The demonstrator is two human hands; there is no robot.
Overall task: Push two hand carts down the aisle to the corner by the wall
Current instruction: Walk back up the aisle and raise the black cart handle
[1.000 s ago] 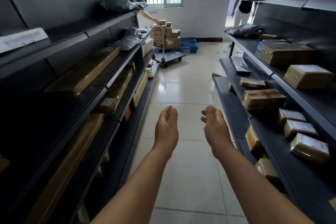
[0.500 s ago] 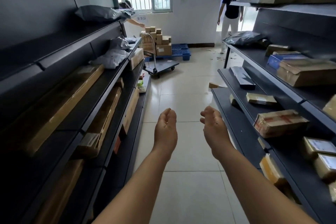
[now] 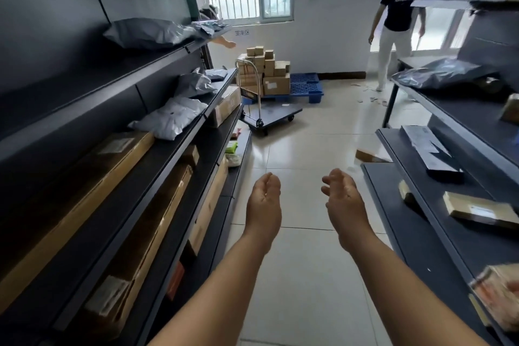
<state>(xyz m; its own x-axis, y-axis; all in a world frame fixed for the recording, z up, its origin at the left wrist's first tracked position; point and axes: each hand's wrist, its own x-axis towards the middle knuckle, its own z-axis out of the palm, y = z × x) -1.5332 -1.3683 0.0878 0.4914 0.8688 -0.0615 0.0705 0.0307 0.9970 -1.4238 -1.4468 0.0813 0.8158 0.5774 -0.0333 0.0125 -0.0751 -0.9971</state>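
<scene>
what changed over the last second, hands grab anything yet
Nothing was grabbed. The camera moved forward down the aisle, so the hand cart by the wall sits nearer. A person in a black shirt stepped into view at the doorway. The left hand and right hand stayed raised, empty, fingers loosely curled, and the cart stayed put.

You are further down the aisle than a second ago: the empty hand cart (image 3: 276,114) by the left shelving (image 3: 174,132) and the blue pallet (image 3: 304,87) of stacked boxes (image 3: 266,70) behind it loom larger and nearer. The person in the dark top (image 3: 398,11), half hidden at the doorway before, now stands fully in view, stepping into the room. The long flat box (image 3: 429,152) on the right shelving is closer beside you.
</scene>
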